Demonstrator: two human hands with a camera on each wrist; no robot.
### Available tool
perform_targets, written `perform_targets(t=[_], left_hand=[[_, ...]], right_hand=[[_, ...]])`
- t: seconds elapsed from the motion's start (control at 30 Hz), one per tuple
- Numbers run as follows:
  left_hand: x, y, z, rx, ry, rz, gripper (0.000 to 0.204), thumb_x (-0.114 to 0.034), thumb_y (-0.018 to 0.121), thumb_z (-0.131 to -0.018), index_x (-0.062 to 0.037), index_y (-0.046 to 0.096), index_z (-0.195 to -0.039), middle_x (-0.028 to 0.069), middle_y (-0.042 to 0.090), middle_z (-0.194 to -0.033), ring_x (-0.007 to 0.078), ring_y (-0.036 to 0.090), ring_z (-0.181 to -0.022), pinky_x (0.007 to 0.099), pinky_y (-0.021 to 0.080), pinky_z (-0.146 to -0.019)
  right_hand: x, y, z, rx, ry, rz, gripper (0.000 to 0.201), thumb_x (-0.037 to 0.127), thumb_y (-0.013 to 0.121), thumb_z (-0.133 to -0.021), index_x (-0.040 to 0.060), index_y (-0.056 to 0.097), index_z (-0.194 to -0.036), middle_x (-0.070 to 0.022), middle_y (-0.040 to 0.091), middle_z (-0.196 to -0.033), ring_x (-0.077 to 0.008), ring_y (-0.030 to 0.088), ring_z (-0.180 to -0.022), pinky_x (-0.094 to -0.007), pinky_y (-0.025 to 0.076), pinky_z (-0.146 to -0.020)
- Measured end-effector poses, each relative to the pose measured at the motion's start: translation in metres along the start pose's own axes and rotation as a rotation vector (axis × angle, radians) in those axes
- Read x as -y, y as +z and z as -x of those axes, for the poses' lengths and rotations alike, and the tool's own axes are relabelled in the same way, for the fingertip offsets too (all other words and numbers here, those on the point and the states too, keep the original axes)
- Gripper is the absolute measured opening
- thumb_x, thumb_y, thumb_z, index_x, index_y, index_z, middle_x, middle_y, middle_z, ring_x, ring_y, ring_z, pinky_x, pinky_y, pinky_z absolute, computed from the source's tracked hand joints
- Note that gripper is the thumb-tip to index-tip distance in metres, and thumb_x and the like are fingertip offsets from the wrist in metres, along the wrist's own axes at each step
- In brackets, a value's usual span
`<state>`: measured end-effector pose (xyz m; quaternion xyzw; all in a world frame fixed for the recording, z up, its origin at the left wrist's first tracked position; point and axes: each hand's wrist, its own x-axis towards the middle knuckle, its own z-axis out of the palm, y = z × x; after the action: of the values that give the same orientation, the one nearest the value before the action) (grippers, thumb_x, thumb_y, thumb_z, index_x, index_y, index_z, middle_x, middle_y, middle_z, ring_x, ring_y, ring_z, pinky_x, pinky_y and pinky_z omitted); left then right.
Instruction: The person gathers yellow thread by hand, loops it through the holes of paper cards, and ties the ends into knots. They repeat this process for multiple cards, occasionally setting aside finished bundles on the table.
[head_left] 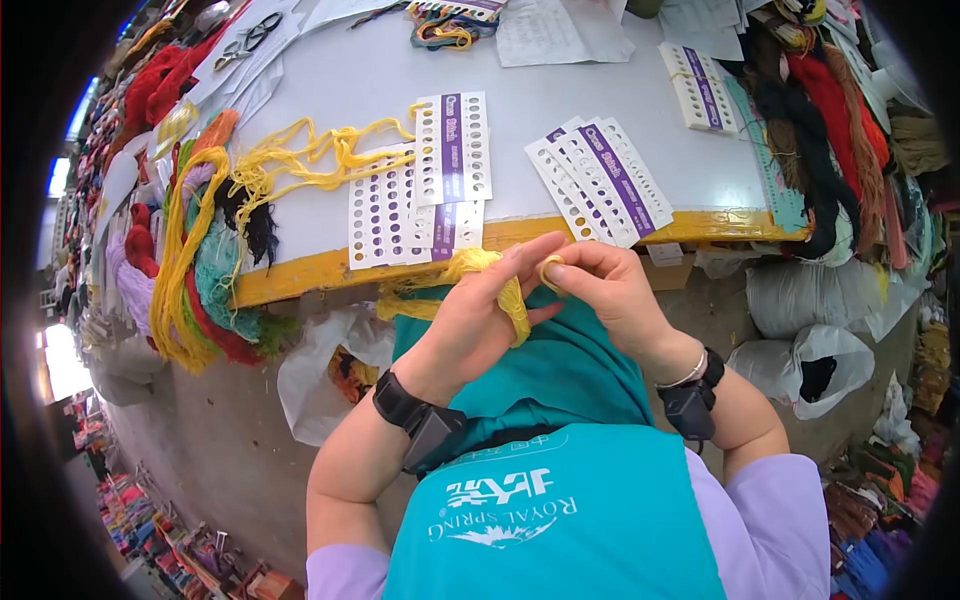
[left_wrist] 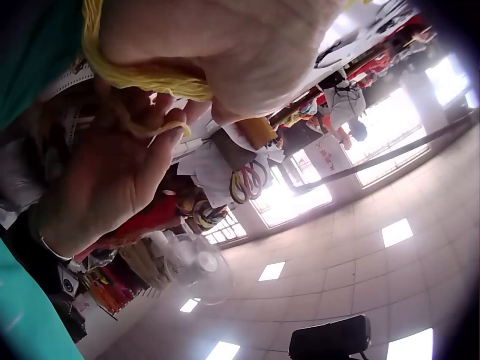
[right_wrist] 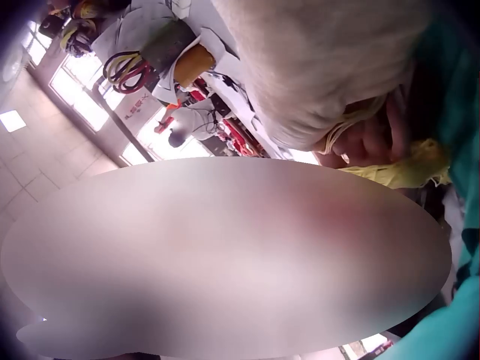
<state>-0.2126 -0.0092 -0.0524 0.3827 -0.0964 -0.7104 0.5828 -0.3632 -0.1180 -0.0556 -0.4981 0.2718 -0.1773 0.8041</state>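
Note:
A hank of yellow embroidery thread (head_left: 516, 318) loops around my left hand (head_left: 478, 310), which holds it in front of my lap, just past the table's edge. One finger of this hand reaches out straight toward the right hand. My right hand (head_left: 615, 295) pinches a small loop of yellow thread (head_left: 549, 270) between thumb and fingertips. In the left wrist view the thick yellow band (left_wrist: 150, 81) crosses the left hand, with the right hand (left_wrist: 112, 176) close by. Part of the hank (right_wrist: 420, 166) shows in the right wrist view.
Purple-and-white punched cards (head_left: 453, 150) lie on the table, beside another fanned group (head_left: 603, 180). Loose yellow thread (head_left: 310, 155) trails across the table from the left. Coloured hanks (head_left: 205, 260) hang over its left edge. Scissors (head_left: 252, 38) lie at the back left. Plastic bags (head_left: 815, 365) stand on the floor.

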Motion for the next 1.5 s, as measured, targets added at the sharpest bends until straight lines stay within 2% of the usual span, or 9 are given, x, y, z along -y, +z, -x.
perform_targets(t=[0.13,0.23,0.43,0.6,0.83,0.9,1.03,1.1,1.5], left_hand=[[0.001,-0.005,0.003,-0.118,0.072,-0.043,0.051,-0.039,0.041,-0.105,-0.0063,0.047,-0.144,0.0079,0.049,-0.143,0.0170,0.045,-0.131,0.0428,0.039,-0.107],[0.000,-0.012,0.007,-0.174,0.113,-0.086,0.047,-0.035,0.048,-0.103,-0.0057,0.053,-0.139,0.0072,0.055,-0.135,0.0139,0.053,-0.119,0.0370,0.045,-0.097],[0.000,0.003,0.007,-0.123,0.139,-0.411,0.034,-0.020,0.063,-0.097,-0.0026,0.062,-0.126,0.0013,0.066,-0.103,0.0066,0.060,-0.083,0.0214,0.047,-0.066],[0.001,-0.006,0.003,-0.173,0.100,-0.561,0.022,-0.016,0.061,-0.097,-0.0019,0.066,-0.114,-0.0026,0.064,-0.084,0.0038,0.058,-0.067,0.0175,0.040,-0.053],[-0.002,-0.009,0.006,-0.224,0.138,-0.559,0.016,-0.017,0.059,-0.099,-0.0028,0.066,-0.104,-0.0024,0.061,-0.079,0.0030,0.057,-0.068,0.0183,0.040,-0.053],[-0.001,-0.012,0.004,-0.222,0.195,-0.596,0.017,-0.017,0.058,-0.100,-0.0020,0.065,-0.107,-0.0001,0.063,-0.085,0.0052,0.060,-0.075,0.0198,0.045,-0.059],[0.004,-0.021,0.004,-0.147,0.180,-0.128,0.025,-0.017,0.057,-0.100,-0.0028,0.061,-0.121,0.0056,0.065,-0.110,0.0123,0.061,-0.100,0.0268,0.050,-0.084],[-0.002,-0.019,0.007,-0.125,0.122,0.154,0.030,-0.017,0.057,-0.101,-0.0032,0.059,-0.127,0.0070,0.062,-0.122,0.0153,0.059,-0.110,0.0305,0.048,-0.094],[-0.005,-0.028,0.011,-0.228,0.101,-0.528,0.022,-0.019,0.064,-0.097,-0.0032,0.064,-0.112,0.0022,0.069,-0.105,0.0080,0.061,-0.088,0.0240,0.049,-0.074]], right_hand=[[-0.006,-0.005,-0.009,-0.174,-0.606,0.928,0.010,0.010,0.070,-0.086,0.0041,0.073,-0.093,-0.0057,0.069,-0.086,-0.0215,0.064,-0.080,-0.0353,0.052,-0.071],[0.006,-0.013,-0.003,-0.161,-0.534,1.065,0.009,0.009,0.073,-0.081,0.0056,0.073,-0.089,-0.0080,0.069,-0.086,-0.0271,0.063,-0.081,-0.0374,0.051,-0.072],[0.019,-0.013,0.009,0.008,-0.217,0.747,0.010,0.010,0.073,-0.084,0.0031,0.073,-0.091,-0.0076,0.068,-0.084,-0.0225,0.063,-0.082,-0.0347,0.050,-0.073],[0.011,-0.015,0.011,-0.051,-0.331,0.764,0.010,0.011,0.072,-0.085,0.0017,0.072,-0.091,-0.0083,0.068,-0.085,-0.0214,0.063,-0.083,-0.0327,0.049,-0.073],[0.016,-0.009,0.009,0.124,-0.131,0.633,0.013,0.012,0.064,-0.091,-0.0003,0.068,-0.089,-0.0070,0.067,-0.080,-0.0131,0.062,-0.079,-0.0287,0.048,-0.070],[0.012,-0.006,0.003,0.200,-0.004,0.319,0.016,0.012,0.061,-0.093,-0.0015,0.068,-0.088,-0.0059,0.067,-0.078,-0.0109,0.061,-0.076,-0.0273,0.048,-0.069],[0.002,0.002,-0.009,0.028,0.044,0.095,0.019,0.012,0.060,-0.095,-0.0036,0.069,-0.088,-0.0049,0.069,-0.081,-0.0103,0.061,-0.073,-0.0258,0.048,-0.066],[0.000,0.001,-0.013,-0.042,-0.132,0.434,0.019,0.012,0.062,-0.095,-0.0037,0.071,-0.091,-0.0052,0.071,-0.084,-0.0096,0.061,-0.073,-0.0251,0.048,-0.065],[-0.006,-0.004,-0.013,0.020,-0.130,0.504,0.020,0.016,0.061,-0.096,-0.0021,0.071,-0.094,-0.0035,0.069,-0.080,-0.0073,0.060,-0.073,-0.0237,0.048,-0.066]])
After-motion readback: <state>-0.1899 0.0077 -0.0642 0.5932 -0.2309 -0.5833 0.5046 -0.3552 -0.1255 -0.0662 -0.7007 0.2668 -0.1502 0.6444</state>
